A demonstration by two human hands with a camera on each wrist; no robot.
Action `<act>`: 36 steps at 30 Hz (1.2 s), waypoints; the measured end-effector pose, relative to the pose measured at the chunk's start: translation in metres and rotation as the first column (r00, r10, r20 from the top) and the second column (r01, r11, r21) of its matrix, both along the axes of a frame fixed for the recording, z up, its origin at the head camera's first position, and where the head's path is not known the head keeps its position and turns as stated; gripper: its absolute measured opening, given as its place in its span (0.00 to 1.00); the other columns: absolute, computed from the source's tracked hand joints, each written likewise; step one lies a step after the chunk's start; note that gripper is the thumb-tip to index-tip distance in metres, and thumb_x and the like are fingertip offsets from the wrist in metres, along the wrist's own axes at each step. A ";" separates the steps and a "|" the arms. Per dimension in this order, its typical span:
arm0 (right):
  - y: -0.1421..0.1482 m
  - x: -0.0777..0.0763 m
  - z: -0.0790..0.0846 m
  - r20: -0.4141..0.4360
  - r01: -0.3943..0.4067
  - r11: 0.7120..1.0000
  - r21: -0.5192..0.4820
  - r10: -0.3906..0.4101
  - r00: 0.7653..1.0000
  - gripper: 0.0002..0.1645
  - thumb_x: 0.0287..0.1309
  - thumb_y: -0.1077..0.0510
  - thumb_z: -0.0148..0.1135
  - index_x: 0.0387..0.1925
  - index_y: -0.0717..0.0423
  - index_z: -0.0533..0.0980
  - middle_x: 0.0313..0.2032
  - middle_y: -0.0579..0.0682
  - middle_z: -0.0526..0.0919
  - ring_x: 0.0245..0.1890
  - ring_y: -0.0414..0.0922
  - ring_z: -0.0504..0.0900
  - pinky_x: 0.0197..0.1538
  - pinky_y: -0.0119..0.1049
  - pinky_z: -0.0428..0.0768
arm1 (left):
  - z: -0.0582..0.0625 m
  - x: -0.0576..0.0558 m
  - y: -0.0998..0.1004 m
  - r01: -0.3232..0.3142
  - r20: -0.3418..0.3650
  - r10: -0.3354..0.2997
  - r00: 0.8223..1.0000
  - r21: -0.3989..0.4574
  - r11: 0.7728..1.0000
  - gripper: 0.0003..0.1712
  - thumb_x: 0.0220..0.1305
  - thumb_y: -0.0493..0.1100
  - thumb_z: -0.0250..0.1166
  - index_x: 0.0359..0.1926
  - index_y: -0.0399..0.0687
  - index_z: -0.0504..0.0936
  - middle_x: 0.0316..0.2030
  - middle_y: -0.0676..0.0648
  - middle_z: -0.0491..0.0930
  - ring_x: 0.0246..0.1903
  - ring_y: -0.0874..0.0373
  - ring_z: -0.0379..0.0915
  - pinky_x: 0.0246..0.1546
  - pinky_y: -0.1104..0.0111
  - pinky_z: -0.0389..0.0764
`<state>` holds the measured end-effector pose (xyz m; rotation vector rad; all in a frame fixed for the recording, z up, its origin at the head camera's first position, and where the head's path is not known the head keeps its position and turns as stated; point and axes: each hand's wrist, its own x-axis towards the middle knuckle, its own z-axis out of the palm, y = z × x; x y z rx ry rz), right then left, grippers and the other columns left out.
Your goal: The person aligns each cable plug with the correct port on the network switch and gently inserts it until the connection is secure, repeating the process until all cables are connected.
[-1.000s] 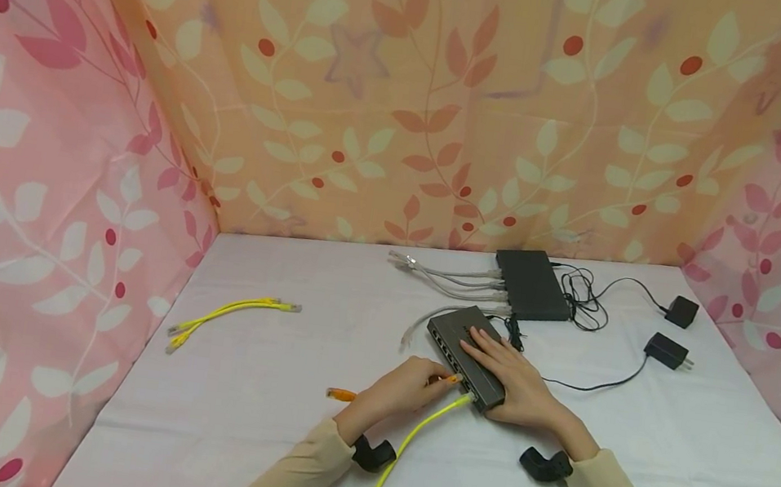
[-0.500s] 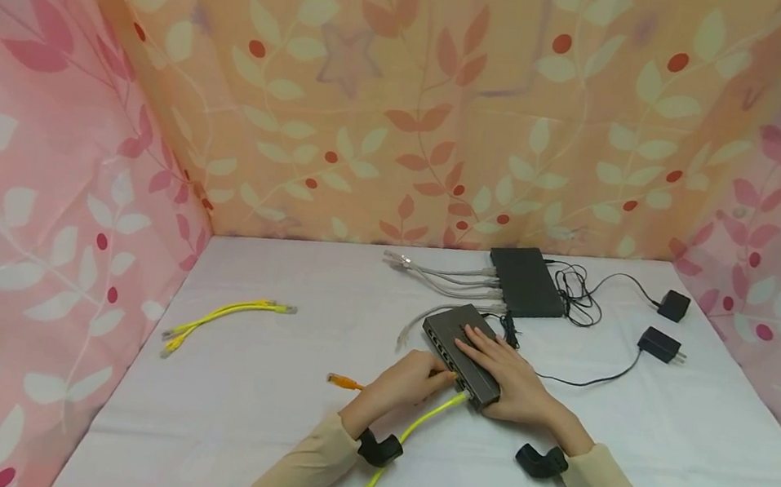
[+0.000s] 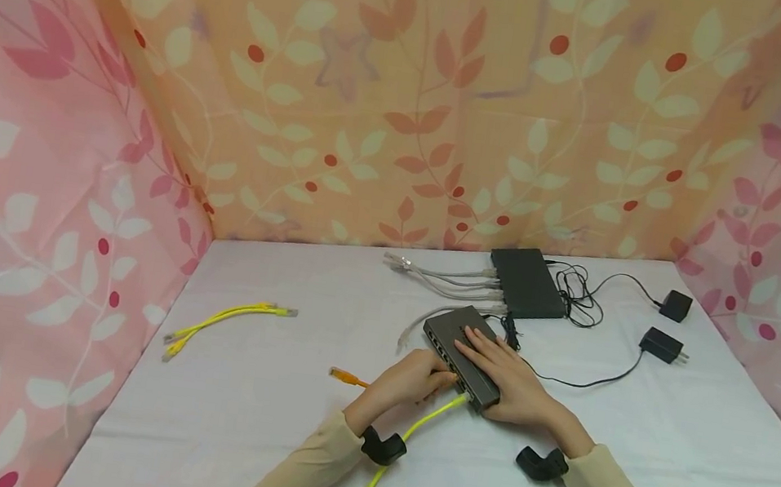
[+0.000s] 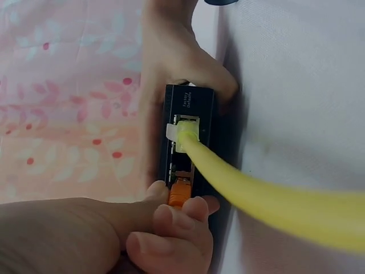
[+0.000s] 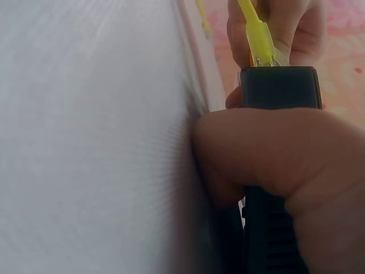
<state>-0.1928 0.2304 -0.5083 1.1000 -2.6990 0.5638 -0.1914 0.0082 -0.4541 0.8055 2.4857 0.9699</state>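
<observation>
A dark grey network switch [image 3: 456, 330] lies slantwise on the table with its row of ports toward the left. My right hand [image 3: 509, 381] grips its near end, fingers flat across the top and thumb bent round the edge, as the right wrist view shows. With thumb and fingers, my left hand [image 4: 171, 231] pinches the plug of an orange network cable [image 4: 180, 191] at a port; how deep the plug sits I cannot tell. Its loose end [image 3: 347, 376] sticks out behind the left hand. A yellow network cable [image 3: 425, 419] is plugged into the nearby end port.
Several yellow network cables [image 3: 226, 312] lie at the left. Behind the switch sits a second black switch [image 3: 528, 283] with several grey cables [image 3: 455, 281] plugged in. Two power adapters [image 3: 674, 306] with thin black cords rest at the right. Patterned curtains [image 3: 380, 94] surround the table.
My left fingers have closed up nearer to the switch's ports, hiding the orange plug in the head view. The right hand keeps its hold. The head view has shifted slightly.
</observation>
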 end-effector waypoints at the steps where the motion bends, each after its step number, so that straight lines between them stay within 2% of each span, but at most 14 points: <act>1: 0.000 0.000 0.000 -0.003 0.000 1.000 0.002 0.000 1.000 0.62 0.28 0.54 0.73 0.70 0.49 0.55 0.71 0.55 0.52 0.70 0.52 0.52 0.66 0.52 0.49 | 0.000 0.000 0.000 -0.002 0.001 0.002 1.000 0.004 1.000 0.19 0.66 0.44 0.56 0.23 0.39 0.82 0.11 0.49 0.72 0.06 0.67 0.62 0.09 0.75 0.66; 6: -0.001 0.000 0.000 -0.006 -0.004 1.000 -0.006 0.004 1.000 0.61 0.29 0.54 0.73 0.70 0.49 0.55 0.70 0.55 0.53 0.70 0.52 0.52 0.66 0.54 0.51 | -0.001 0.000 -0.001 0.008 -0.023 -0.008 1.000 -0.006 1.000 0.19 0.67 0.44 0.56 0.23 0.39 0.82 0.11 0.48 0.73 0.06 0.66 0.63 0.11 0.76 0.67; 12: -0.001 0.000 -0.002 -0.025 -0.013 1.000 -0.002 0.013 1.000 0.60 0.29 0.53 0.73 0.69 0.49 0.56 0.70 0.55 0.54 0.69 0.53 0.54 0.64 0.56 0.53 | -0.001 0.001 -0.002 0.002 -0.089 -0.008 0.996 -0.065 0.998 0.20 0.66 0.47 0.56 0.21 0.43 0.82 0.09 0.53 0.71 0.09 0.67 0.63 0.14 0.76 0.65; 20: 0.000 0.002 0.000 -0.012 0.000 1.000 -0.005 0.000 1.000 0.62 0.26 0.55 0.73 0.70 0.48 0.55 0.70 0.54 0.53 0.69 0.53 0.54 0.64 0.57 0.53 | 0.007 -0.004 -0.011 -0.084 -0.160 0.060 0.985 -0.144 0.986 0.14 0.64 0.52 0.58 0.39 0.52 0.86 0.22 0.58 0.79 0.17 0.69 0.68 0.19 0.75 0.68; 28: 0.000 0.003 0.001 0.000 0.020 1.000 0.014 -0.020 1.000 0.62 0.27 0.54 0.73 0.70 0.46 0.55 0.71 0.52 0.52 0.70 0.51 0.53 0.66 0.55 0.53 | 0.018 -0.015 -0.034 -0.121 -0.213 0.099 0.972 -0.094 0.988 0.13 0.63 0.49 0.60 0.43 0.51 0.85 0.28 0.55 0.82 0.20 0.69 0.70 0.22 0.74 0.71; 32: 0.000 0.002 0.001 -0.003 0.025 0.999 0.021 -0.025 1.000 0.63 0.27 0.55 0.73 0.70 0.46 0.54 0.71 0.52 0.52 0.70 0.50 0.52 0.66 0.55 0.52 | 0.023 -0.021 -0.046 -0.170 -0.200 0.155 0.968 -0.060 0.984 0.13 0.63 0.49 0.60 0.44 0.51 0.85 0.30 0.54 0.82 0.21 0.68 0.72 0.24 0.72 0.71; 36: 0.000 0.002 0.000 -0.006 0.025 0.999 0.025 -0.025 1.000 0.63 0.27 0.54 0.73 0.70 0.45 0.54 0.71 0.51 0.52 0.70 0.50 0.52 0.66 0.55 0.52 | 0.025 -0.027 -0.061 -0.205 -0.169 0.197 0.966 -0.031 0.978 0.14 0.64 0.49 0.59 0.44 0.48 0.84 0.30 0.50 0.83 0.22 0.64 0.75 0.23 0.71 0.72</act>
